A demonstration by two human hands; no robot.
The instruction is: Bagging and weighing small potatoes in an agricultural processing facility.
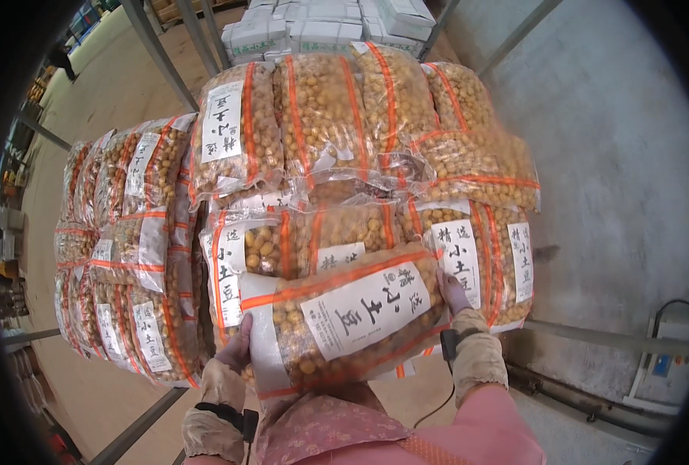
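A clear plastic bag of small potatoes, with orange stripes and a white label, lies tilted across the front of my body, its right end higher. My left hand grips its left end and my right hand grips its right end; both are closed on the plastic, with some fingers hidden. Just beyond the held bag rises a stack of similar potato bags, laid in rows. I cannot tell whether the held bag touches the stack.
Another stack of potato bags stands to the left. White cartons are piled at the back. Grey metal posts frame the stacks. A grey wall runs along the right, with a control box low on it. A person is far left.
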